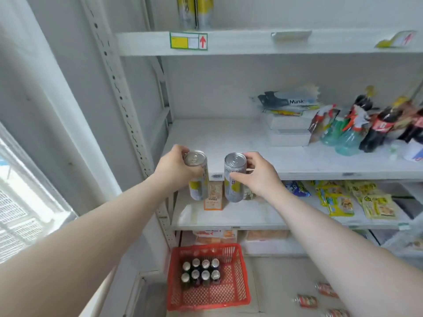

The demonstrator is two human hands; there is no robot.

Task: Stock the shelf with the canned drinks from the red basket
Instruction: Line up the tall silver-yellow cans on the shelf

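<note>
My left hand (pixel 175 167) grips a tall silver-and-yellow can (pixel 197 177) near its top. My right hand (pixel 257 173) grips a second can of the same kind (pixel 234 179). Both cans stand upright in the air in front of the edge of the white middle shelf (pixel 229 136), at its bare left end. The red basket (pixel 233 291) sits on the floor below, with several dark cans (pixel 201 272) standing in its left half. Two similar silver-and-yellow cans (pixel 195 11) stand on the top shelf.
On the right of the middle shelf lie white boxes (pixel 289 131), a mask pack (pixel 288 100) and tipped bottles (pixel 375 129). The shelf below holds an orange carton (pixel 214 201) and yellow snack packs (pixel 357 202). Red cans (pixel 306 300) lie on the floor at the right. A slotted upright (pixel 128 106) runs along the left.
</note>
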